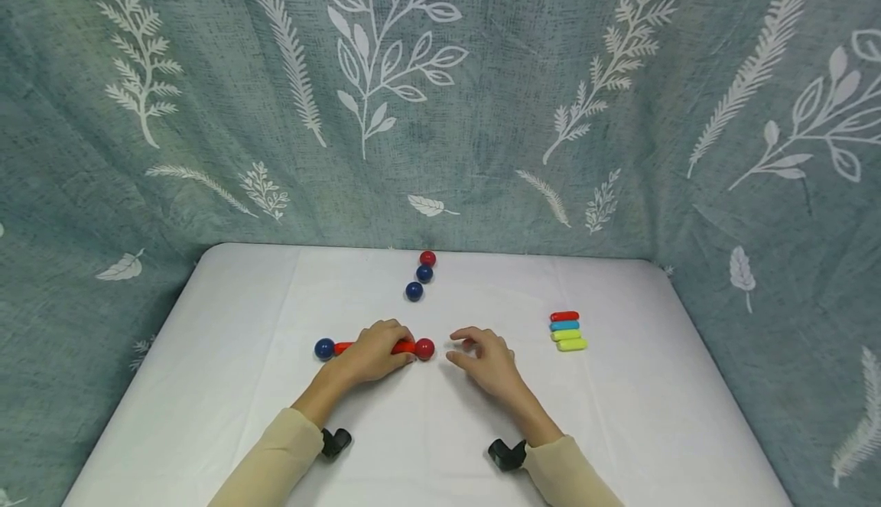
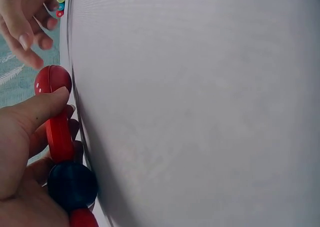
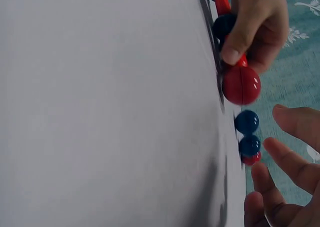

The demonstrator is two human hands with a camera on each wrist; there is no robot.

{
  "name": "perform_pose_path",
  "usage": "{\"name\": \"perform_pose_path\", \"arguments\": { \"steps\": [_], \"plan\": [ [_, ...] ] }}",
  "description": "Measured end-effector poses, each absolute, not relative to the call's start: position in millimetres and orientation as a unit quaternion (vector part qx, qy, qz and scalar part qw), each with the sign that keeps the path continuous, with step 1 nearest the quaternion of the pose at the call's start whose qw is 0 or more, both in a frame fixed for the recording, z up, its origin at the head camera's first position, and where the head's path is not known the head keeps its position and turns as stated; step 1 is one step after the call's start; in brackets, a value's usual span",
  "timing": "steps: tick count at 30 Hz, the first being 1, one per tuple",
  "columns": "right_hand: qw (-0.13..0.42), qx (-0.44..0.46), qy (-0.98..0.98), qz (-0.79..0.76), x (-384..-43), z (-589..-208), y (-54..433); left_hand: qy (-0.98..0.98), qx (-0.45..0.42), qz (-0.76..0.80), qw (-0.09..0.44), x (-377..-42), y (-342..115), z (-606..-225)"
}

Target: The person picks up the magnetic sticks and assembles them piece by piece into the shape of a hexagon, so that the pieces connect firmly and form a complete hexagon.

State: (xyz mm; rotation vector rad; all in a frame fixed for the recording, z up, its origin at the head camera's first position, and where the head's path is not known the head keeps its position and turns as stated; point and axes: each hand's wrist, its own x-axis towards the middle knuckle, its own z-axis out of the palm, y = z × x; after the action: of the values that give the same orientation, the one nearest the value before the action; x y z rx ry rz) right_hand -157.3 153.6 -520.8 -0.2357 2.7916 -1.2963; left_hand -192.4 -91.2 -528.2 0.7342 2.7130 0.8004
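1. The left hand (image 1: 377, 352) grips a chain (image 1: 342, 348) of glossy balls and smooth red rods (image 1: 404, 347) mid-desk (image 1: 640, 385), probably steadying it.
2. The right hand (image 1: 490, 364) holds nothing, fingers loosely bent, apart, beside the chain's red end ball (image 1: 424, 349).
3. Chain: two dark-blue balls (image 1: 325, 349), one red; two rods.
4. Seemingly set aside within reach: two loose blue balls (image 1: 414, 291), one loose red ball (image 1: 427, 259); short rods, one red (image 1: 564, 316), one blue (image 1: 564, 326), two yellow-green (image 1: 572, 345).
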Motion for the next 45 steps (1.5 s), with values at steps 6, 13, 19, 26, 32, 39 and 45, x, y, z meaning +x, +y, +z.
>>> {"name": "perform_pose_path", "arguments": {
  "steps": [6,13,19,26,32,39,45],
  "plan": [
    [0.012,-0.045,0.904,-0.425,-149.7,-518.1,178.1,0.923,0.247,0.275,0.112,-192.1,-90.9,-527.8],
    [0.006,-0.029,0.899,-0.437,-139.9,-516.5,207.2,0.923,0.246,0.272,0.114,-192.0,-90.8,-528.2],
    [0.0,-0.004,0.897,-0.441,-133.3,-516.3,235.0,0.925,0.243,0.269,0.114,-192.4,-90.0,-526.6],
    [-0.003,0.031,0.906,-0.422,-126.8,-515.4,267.1,0.925,0.242,0.269,0.117,-191.1,-89.9,-525.2],
    [-0.008,0.058,0.914,-0.402,-124.0,-516.2,290.7,0.924,0.244,0.272,0.115,-191.1,-90.4,-525.1],
    [-0.011,0.078,0.918,-0.388,-127.0,-515.7,318.7,0.923,0.244,0.273,0.114,-191.8,-91.1,-526.5],
    [-0.007,0.102,0.923,-0.37,-133.2,-517.2,332.4,0.923,0.246,0.273,0.116,-191.5,-90.8,-528.2]
  ]
}}
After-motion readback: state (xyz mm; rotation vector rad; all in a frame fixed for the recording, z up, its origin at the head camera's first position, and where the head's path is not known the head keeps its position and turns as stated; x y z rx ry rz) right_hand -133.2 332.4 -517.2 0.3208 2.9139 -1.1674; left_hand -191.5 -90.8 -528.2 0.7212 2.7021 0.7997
